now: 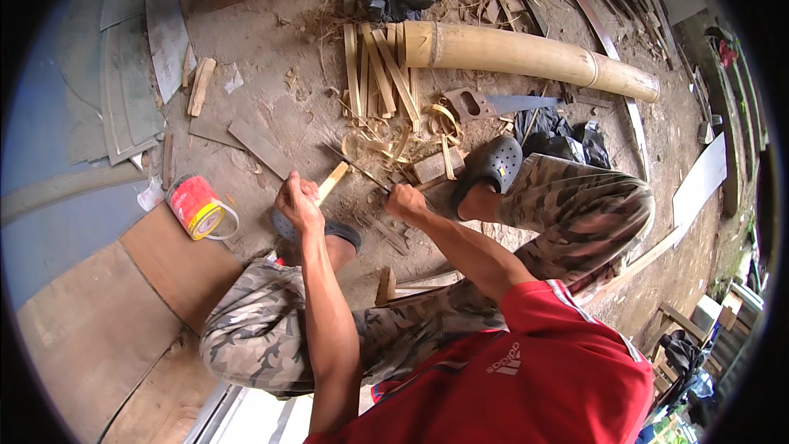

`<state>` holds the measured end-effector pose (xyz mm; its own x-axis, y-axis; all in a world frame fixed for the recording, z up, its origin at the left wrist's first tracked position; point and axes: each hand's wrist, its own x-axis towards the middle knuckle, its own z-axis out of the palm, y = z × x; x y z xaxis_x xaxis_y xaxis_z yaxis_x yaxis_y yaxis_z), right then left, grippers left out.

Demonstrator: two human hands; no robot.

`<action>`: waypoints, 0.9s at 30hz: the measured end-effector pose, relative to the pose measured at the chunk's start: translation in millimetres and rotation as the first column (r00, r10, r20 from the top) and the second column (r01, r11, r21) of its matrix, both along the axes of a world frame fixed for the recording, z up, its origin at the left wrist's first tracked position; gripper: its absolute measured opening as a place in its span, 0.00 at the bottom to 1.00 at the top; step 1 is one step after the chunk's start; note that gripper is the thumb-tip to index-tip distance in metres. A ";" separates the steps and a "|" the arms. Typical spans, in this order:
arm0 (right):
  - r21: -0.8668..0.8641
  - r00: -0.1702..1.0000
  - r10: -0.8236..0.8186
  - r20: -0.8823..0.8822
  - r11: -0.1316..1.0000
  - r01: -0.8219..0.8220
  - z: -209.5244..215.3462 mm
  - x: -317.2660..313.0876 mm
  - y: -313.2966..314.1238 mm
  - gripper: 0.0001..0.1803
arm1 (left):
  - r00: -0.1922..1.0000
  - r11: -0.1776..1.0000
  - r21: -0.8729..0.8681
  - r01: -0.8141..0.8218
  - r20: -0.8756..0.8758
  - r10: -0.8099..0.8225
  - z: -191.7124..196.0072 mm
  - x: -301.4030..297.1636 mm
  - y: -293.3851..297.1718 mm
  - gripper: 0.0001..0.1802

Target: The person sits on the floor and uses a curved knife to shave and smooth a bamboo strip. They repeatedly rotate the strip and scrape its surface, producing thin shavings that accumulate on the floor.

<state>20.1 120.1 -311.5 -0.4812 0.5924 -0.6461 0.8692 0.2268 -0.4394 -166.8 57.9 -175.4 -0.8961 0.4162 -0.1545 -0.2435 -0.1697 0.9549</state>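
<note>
- Left hand [300,201]: I read its fingers as curled tight, pinching the near end of a pale bamboo strip [331,183]; the strip slants up and away, its far end free.
- Right hand [407,203]: fingers closed in a fist at the near end of a long, narrow knife [362,170]; I cannot see the handle inside the grip.
- Contact: the blade crosses right by the strip's far end. I cannot tell from this view whether the edge touches, or which way it faces.
- Judged step: trimming or shaving the strip. I would lay the edge nearly flat to the wood and take thin curls; a steep angle probably digs in and splits along the grain.
- Left grip: I want these fingers well behind the edge, with each stroke directed toward the free end.
- Right wrist: I would lock it and draw from the forearm, for even thickness.
- Feet: a grey clog [500,163] sits to the right of the blade, so I would aim strokes between the feet, clear of both.
- Just beyond: curled shavings [444,119] and a wooden block [429,166] on the floor [271,66]; the block might serve as a rest if the strip flexes.
- Farther out: a pile of strips [380,74] offers a width reference; handsaw [522,104] and thick bamboo pole [509,53] lie outside my stroke path.
</note>
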 end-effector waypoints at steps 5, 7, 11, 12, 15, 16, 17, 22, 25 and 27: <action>0.069 0.963 0.011 -0.270 0.998 0.008 52.0 -17.5 -25.4 0.19 | 0.999 0.997 -0.070 -0.032 -0.021 0.031 -2.1 -1.1 -8.1 0.24; 0.038 0.983 0.013 -0.184 0.999 -0.006 29.6 -10.4 -20.3 0.18 | 0.999 0.991 -0.128 -0.036 -0.039 0.031 2.8 -0.1 -6.9 0.22; -0.100 0.993 -0.119 0.017 0.988 0.120 15.3 19.7 -8.5 0.21 | 0.993 0.954 -0.277 -0.110 -0.064 0.096 0.5 -3.1 -15.9 0.17; -0.052 0.995 -0.100 0.020 0.994 0.101 16.1 22.8 -11.2 0.22 | 0.990 0.939 -0.314 -0.140 -0.067 0.126 -0.2 -3.8 -17.4 0.17; -0.133 0.977 -0.199 0.073 0.969 0.207 17.7 32.9 -3.3 0.27 | 0.970 0.677 -0.708 0.202 0.241 -0.037 31.1 1.7 -7.8 0.24; -0.140 0.976 -0.209 0.059 0.966 0.215 21.2 29.8 -3.6 0.28 | 0.887 0.531 -0.727 0.435 0.447 -0.114 34.8 -5.5 -14.4 0.25; -0.138 0.974 -0.222 0.039 0.964 0.225 29.8 23.3 -1.8 0.28 | 0.795 0.566 -0.601 0.564 0.582 -0.174 30.3 -7.3 -24.5 0.22; -0.123 0.980 -0.193 -0.042 0.975 0.187 90.7 -20.6 52.9 0.26 | 0.620 0.533 -0.370 0.761 0.656 -0.430 25.7 -2.8 -52.8 0.16; 0.334 0.990 0.081 -0.111 0.942 -0.040 74.0 -16.6 136.9 0.19 | 0.668 0.655 -0.265 0.708 0.554 -0.497 64.8 27.4 -7.4 0.17; 0.760 0.941 0.188 -0.280 0.642 0.097 131.5 -29.0 149.4 0.20 | 0.731 0.751 -0.234 0.617 0.523 -0.438 89.6 26.7 -9.1 0.15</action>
<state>-8.9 269.5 -180.0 -0.6040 0.7698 0.2063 0.6984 0.6360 -0.3282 -140.1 48.8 -85.8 -0.3536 0.6289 -0.6924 -0.5596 0.4509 0.6954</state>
